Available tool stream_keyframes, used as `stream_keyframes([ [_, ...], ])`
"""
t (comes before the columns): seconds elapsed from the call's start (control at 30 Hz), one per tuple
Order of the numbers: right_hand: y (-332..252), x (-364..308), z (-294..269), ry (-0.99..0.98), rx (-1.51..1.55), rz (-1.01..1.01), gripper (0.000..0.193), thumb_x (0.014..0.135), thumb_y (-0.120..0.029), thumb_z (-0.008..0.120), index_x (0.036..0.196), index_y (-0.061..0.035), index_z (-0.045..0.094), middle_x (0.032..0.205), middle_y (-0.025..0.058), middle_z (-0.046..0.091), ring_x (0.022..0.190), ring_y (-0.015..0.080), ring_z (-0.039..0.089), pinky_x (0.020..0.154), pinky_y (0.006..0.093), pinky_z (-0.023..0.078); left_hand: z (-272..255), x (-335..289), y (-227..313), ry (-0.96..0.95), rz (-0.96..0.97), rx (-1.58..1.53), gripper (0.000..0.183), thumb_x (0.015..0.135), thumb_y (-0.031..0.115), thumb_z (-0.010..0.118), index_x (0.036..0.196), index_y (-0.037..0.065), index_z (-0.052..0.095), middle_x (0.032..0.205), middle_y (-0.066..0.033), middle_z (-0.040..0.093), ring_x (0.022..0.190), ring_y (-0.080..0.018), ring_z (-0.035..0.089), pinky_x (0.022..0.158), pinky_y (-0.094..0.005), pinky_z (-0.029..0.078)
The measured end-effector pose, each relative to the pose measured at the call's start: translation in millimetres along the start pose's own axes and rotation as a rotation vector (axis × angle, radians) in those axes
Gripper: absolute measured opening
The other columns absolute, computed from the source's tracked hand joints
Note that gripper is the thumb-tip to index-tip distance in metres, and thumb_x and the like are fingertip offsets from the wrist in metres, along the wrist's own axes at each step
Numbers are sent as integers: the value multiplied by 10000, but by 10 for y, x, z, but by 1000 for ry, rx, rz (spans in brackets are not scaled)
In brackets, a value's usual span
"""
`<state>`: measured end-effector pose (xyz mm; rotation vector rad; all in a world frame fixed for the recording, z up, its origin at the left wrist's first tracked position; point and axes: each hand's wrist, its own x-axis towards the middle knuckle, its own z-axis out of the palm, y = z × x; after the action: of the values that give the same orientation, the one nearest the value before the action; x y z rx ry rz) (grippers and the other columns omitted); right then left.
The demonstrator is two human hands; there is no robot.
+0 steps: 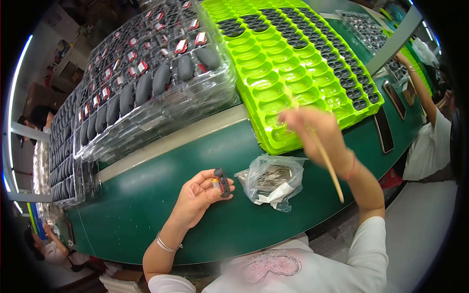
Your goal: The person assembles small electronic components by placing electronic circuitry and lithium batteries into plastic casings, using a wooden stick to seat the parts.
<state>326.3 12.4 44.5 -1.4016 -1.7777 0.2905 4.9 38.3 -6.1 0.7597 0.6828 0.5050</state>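
My left hand (195,198) pinches a small dark grey oval casing (223,183) with a red, silver and yellow part, perhaps a battery, against its side. Raised over the near end of the lime green tray is my right hand (315,129), somewhat blurred. It is closed round a thin wooden stick (328,166) whose lower end points down toward me. Between my hands, on the green table, a clear plastic bag (273,183) lies open, full of thin metal pieces, with a white scrap of paper on it. Several rows of the green tray (273,141) hold black oval parts (342,73); other pockets show bare.
Clear stacked trays (161,119) of dark casings and red-and-silver parts stand at the left and back. Two phones (384,129) lie at the right of the green table (146,195). Another person (432,141) works beyond them, and others sit at the far left.
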Motion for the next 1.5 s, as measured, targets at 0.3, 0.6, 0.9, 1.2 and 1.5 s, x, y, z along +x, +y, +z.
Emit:
stream_keyframes([
  [0.3, 1921, 994, -566, 170, -669, 29, 201, 855, -188, 722, 1028, -87, 717, 951, 133, 719, 1031, 341, 624, 835, 430, 525, -145, 51, -18, -93, -23, -105, 465, 934, 109, 667, 1336, -10, 466, 1221, -204, 621, 1114, -298, 651, 970, -470, 545],
  [0.6, 2456, 1294, -712, 118, -505, -69, 247, 812, -226, 775, 964, -43, 709, 1167, 156, 687, 1119, 334, 631, 973, 402, 484, -191, 94, -19, -117, 9, -228, 547, 938, 158, 668, 1377, -30, 401, 1210, -215, 601, 1107, -284, 648, 947, -445, 570],
  [0.9, -9, 292, 124, -167, 184, -173, 213, 785, -37, 778, 948, -21, 643, 1064, 125, 721, 880, 234, 695, 745, 330, 552, -224, -276, 37, -91, 135, -221, 571, 896, 192, 720, 1357, -26, 464, 1243, -233, 599, 1079, -291, 668, 932, -460, 576],
  [1.2, -482, -273, 643, -244, 286, -270, 274, 745, -41, 794, 973, -12, 645, 1075, 126, 681, 856, 290, 632, 717, 371, 532, -75, -284, -39, -106, 33, -188, 590, 883, 211, 751, 1358, 0, 473, 1274, -237, 604, 1062, -279, 680, 933, -435, 571],
  [1.5, -426, -477, 838, -191, 394, -214, 463, 738, 16, 791, 1183, -4, 661, 1085, 169, 709, 987, 331, 691, 822, 382, 584, 53, -241, -270, -45, 30, -176, 573, 922, 185, 701, 1403, 4, 447, 1321, -204, 580, 1117, -254, 646, 974, -448, 544],
])
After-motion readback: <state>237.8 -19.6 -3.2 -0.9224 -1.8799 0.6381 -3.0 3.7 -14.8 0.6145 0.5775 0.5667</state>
